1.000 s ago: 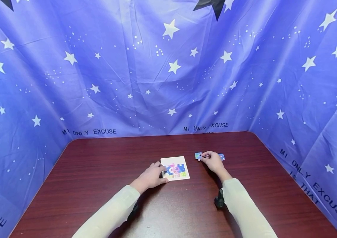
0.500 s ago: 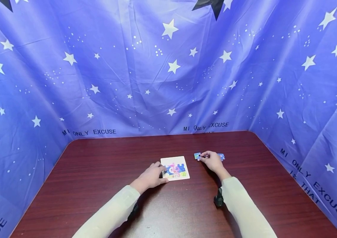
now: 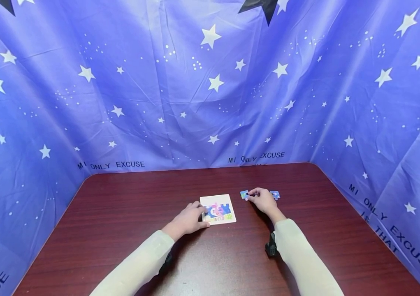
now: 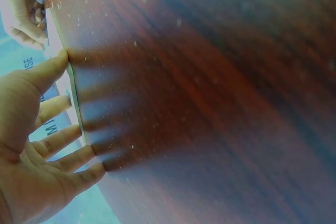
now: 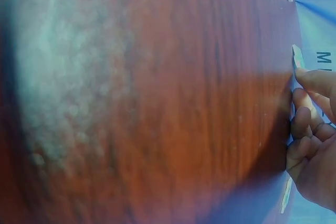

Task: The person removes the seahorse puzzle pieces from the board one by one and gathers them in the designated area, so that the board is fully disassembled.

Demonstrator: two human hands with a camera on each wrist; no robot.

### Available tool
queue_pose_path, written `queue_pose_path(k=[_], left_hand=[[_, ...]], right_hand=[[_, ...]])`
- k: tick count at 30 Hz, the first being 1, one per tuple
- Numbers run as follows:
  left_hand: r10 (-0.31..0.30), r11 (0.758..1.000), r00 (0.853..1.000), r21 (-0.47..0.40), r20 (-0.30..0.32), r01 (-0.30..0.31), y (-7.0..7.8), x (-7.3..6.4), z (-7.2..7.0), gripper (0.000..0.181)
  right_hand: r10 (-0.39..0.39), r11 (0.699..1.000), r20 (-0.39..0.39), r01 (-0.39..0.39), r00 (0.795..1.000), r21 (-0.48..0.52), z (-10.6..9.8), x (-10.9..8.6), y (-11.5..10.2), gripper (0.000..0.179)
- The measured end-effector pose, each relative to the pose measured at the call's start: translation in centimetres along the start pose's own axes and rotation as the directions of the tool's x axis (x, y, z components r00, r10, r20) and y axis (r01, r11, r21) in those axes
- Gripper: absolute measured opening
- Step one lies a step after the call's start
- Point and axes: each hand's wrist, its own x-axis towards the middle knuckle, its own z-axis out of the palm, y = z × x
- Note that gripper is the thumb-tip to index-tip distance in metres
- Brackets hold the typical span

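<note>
Nearest, my left hand (image 3: 186, 220) is resting with fingers spread wide at the left side of the white puzzle board (image 3: 215, 199), its thumb touching near the close corner. The board is lying flat on the bench (image 3: 121, 213), with joined pieces (image 3: 218, 211) covering its nearer part. It is looking thin, stiff and light, perhaps prone to skidding, so its edges are offering the best hold. Farther off, to the right, my right hand (image 3: 265, 201) is pinching a loose blue piece (image 3: 244, 194) by its right edge; whether it is touching the bench, I cannot tell. It is seeming rigid and nearly weightless, its knobs perhaps bendable. Just right of that hand, another piece (image 3: 275, 194) is lying partly hidden.
</note>
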Motion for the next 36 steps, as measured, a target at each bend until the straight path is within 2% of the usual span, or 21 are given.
queue_pose_path(k=[18, 36], left_hand=[[0.001, 1.0, 1.0, 0.003, 0.003, -0.001, -0.14, 0.06, 0.21, 0.05], [-0.003, 1.0, 1.0, 0.006, 0.007, 0.003, 0.09, 0.08, -0.04, 0.049]], right_hand=[[0.036, 0.999, 0.019, -0.036, 0.999, -0.024, 0.06, 0.0, 0.09, 0.022], [0.032, 0.999, 0.013, -0.031, 0.999, -0.023, -0.16, -0.08, -0.21, 0.022]])
